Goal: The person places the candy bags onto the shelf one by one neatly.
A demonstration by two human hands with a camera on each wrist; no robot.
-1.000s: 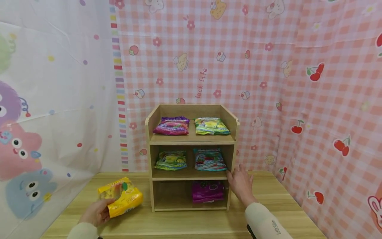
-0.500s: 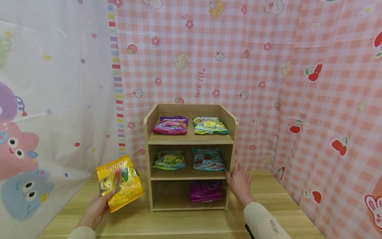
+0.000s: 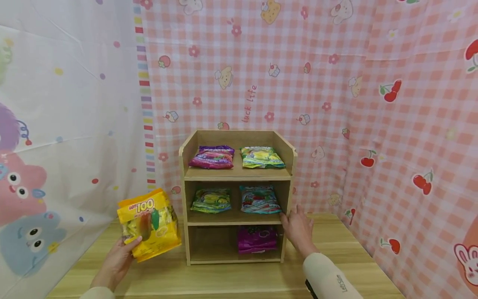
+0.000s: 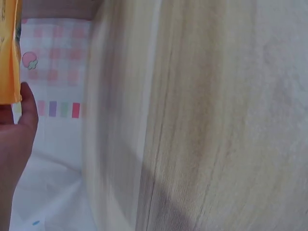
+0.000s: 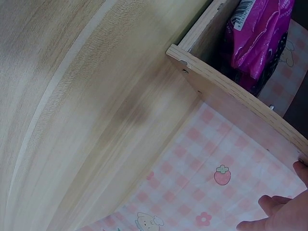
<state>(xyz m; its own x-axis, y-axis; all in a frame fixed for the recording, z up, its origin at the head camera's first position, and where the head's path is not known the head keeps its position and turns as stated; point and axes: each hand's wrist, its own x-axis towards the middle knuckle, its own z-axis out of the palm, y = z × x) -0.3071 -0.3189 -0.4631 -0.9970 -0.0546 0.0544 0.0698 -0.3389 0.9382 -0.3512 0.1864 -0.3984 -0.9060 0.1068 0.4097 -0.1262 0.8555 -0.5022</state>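
Observation:
My left hand (image 3: 117, 259) pinches a yellow candy bag (image 3: 149, 224) by its lower left part, thumb on the front. The bag is held up and tilted, its "100" print facing me, to the left of a small wooden shelf (image 3: 239, 178). In the left wrist view only an edge of the yellow bag (image 4: 8, 57) shows, beside the fingers. My right hand (image 3: 298, 230) touches the shelf's right side panel with its fingers spread. A purple bag (image 3: 257, 239) lies on the bottom tier at the right; the left half of that tier holds nothing.
On the top tier lie a pink-purple bag (image 3: 213, 158) and a yellow-green bag (image 3: 262, 158). The middle tier holds a green-yellow bag (image 3: 211, 201) and a teal bag (image 3: 260, 200). A wooden table (image 3: 224, 282) lies beneath, with printed cloth (image 3: 317, 83) hung behind and at both sides.
My left hand has raised the yellow bag from low over the table and tipped it upright, so its printed front faces me. The right hand has stayed at the shelf's side.

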